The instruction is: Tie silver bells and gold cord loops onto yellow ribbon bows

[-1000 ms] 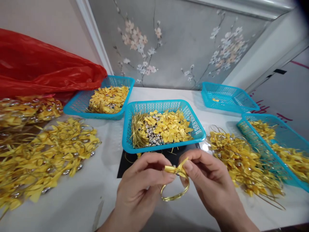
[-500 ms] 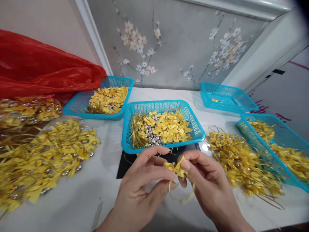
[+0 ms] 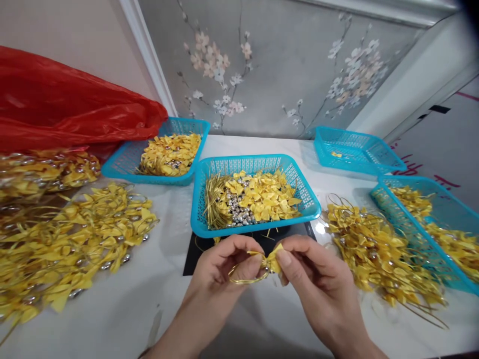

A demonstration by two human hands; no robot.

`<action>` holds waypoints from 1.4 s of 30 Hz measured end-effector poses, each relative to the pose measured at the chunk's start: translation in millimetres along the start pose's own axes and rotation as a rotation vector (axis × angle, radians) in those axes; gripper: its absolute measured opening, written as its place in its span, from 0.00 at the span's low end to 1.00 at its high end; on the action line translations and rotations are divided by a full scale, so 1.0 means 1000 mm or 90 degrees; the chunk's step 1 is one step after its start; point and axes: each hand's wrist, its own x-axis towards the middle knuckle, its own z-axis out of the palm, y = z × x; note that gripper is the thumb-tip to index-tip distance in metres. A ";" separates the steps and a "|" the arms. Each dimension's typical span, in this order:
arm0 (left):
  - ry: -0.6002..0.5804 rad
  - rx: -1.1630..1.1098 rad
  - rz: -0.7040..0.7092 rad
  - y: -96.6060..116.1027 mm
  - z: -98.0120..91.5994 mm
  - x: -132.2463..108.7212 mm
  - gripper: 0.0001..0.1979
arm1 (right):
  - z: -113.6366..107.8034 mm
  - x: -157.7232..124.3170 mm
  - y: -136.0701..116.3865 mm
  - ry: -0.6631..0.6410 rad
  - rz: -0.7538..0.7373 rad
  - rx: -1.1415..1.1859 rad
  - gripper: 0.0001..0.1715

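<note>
A yellow ribbon bow (image 3: 275, 263) with a small silvery bead at its knot is held in the air above the middle of the table (image 3: 123, 309), toward its near edge. A gold cord loop (image 3: 247, 282) extends from it on the left, across the left thumb. The left hand (image 3: 215, 279) pinches the bow's left end between thumb and index finger; the right hand (image 3: 324, 284) pinches the right ribbon lobe likewise. For good work, the left fingers should hold the knot steady while the right fingers shape the lobe lightly, without creasing the ribbon or snagging the cord. Beyond the knuckles, above a black panel (image 3: 194, 262), stands a blue plastic basket (image 3: 213, 233) with gold cords, silvery beads and yellow bows; its front rim limits forward reach. The right-hand pile of bows (image 3: 377, 249), with stray cords, lies near the right hand and could catch it; the left-hand pile (image 3: 86, 239) covers the table's left part. Other blue baskets (image 3: 149, 179) stand toward the far edge and right side; a red plastic bag (image 3: 67, 104) overhangs the far left corner.
</note>
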 end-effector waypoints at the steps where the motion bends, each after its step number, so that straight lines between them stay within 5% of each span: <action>1: -0.005 -0.015 -0.004 -0.001 -0.001 0.000 0.04 | 0.001 0.000 0.000 -0.002 0.006 0.005 0.05; 9: -0.017 0.044 0.027 0.003 0.001 -0.004 0.01 | 0.003 -0.003 0.002 -0.001 0.033 0.017 0.05; 19: 0.030 0.216 0.070 0.004 0.001 -0.003 0.10 | 0.003 -0.003 0.002 -0.028 -0.046 -0.069 0.06; 26: 0.129 0.187 0.110 0.004 0.004 0.000 0.06 | -0.008 0.000 -0.002 0.016 -0.120 -0.163 0.08; 29: 0.173 0.239 0.158 0.005 0.007 -0.001 0.04 | -0.008 -0.001 -0.004 -0.054 -0.182 -0.250 0.04; 42: 0.081 0.221 0.212 0.001 0.007 0.000 0.09 | -0.007 0.006 -0.003 -0.068 -0.185 -0.256 0.10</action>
